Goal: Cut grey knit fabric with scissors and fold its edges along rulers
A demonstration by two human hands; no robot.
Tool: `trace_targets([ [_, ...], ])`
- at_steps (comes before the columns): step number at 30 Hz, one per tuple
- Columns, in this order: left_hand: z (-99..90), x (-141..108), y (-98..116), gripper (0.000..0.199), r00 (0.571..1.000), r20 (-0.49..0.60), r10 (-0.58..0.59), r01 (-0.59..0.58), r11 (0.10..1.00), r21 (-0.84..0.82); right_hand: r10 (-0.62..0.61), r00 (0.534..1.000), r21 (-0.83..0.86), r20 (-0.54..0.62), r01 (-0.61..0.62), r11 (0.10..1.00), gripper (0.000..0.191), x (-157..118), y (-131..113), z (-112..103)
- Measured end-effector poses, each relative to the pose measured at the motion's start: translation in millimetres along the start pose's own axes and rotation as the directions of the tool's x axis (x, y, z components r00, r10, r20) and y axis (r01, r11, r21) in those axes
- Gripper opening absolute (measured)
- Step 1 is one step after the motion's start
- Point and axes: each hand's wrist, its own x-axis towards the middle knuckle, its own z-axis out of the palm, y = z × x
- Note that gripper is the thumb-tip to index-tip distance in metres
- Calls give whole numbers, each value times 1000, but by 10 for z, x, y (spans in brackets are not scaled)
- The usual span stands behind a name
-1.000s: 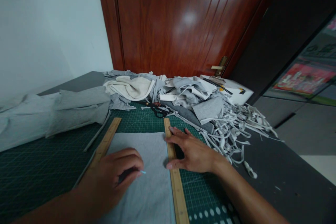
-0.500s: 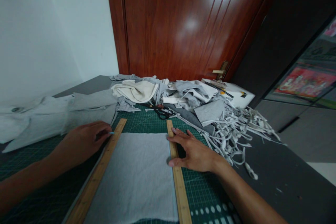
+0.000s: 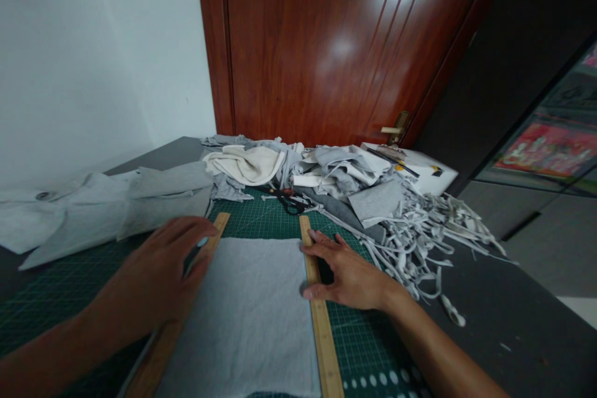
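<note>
A light grey cloth lies flat on the green cutting mat, with a wooden ruler along each side. My right hand rests on the right ruler, fingers spread, thumb and fingertips reaching the cloth's edge. My left hand is over the left ruler, its fingers curled around a small pale bluish item, mostly hidden, that I cannot make out.
Behind the mat lie black scissors and a heap of grey and cream fabric. Tangled fabric strips and a white box are at right. Larger grey cloth pieces spread at left.
My left hand has moved right and nearer, from the ruler's outer edge to over the ruler. The right hand has stayed on its ruler. The view has shifted slightly.
</note>
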Motion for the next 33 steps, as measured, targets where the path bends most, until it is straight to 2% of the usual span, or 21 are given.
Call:
trace_targets([
  [3, 108, -185, 111, 34, 997, 41, 68, -67, 997, -25, -3, 1000, -9, -3, 3, 1000, 93, -4, -4, 1],
  [5, 168, -274, 109, 41, 997, 53, 57, -56, 998, -27, -4, 1000, -17, -1, 4, 1000, 91, -7, -10, 1],
  [9, 189, -331, -3, 56, 993, 74, -97, 98, 995, -5, 6, 1000, -30, -10, -7, 1000, 85, -10, -31, 12],
  [12, 147, -312, -85, 55, 978, 82, -190, 190, 982, 7, 8, 1000, -32, -30, -9, 999, 79, -4, -45, 33],
  [14, 123, -296, -108, 51, 975, 106, -195, 194, 981, 23, 10, 999, -29, -46, -12, 1000, 76, 2, -55, 46],
  [18, 164, -272, -106, 47, 979, 146, -139, 135, 990, 37, 29, 998, -36, -62, -31, 999, 73, 6, -78, 50],
  [23, 297, -256, -129, 48, 988, 103, -118, 118, 993, 7, 40, 997, -36, -71, -43, 998, 74, -5, -96, 36],
  [26, 275, -278, -101, 51, 991, 90, -102, 99, 994, 40, 53, 994, -25, -94, -56, 998, 83, -10, -98, 37],
  [29, 216, -362, 81, 50, 999, 39, -19, 16, 996, 83, 74, 984, -36, -162, -81, 996, 95, -8, -104, 39],
  [31, 210, -433, 289, 46, 995, 15, 103, -104, 992, 73, 84, 972, -47, -217, -97, 994, 96, 0, -107, 41],
  [33, 246, -473, 503, 47, 974, 53, 221, -222, 975, 28, 98, 962, -42, -257, -112, 993, 96, 9, -103, 46],
])
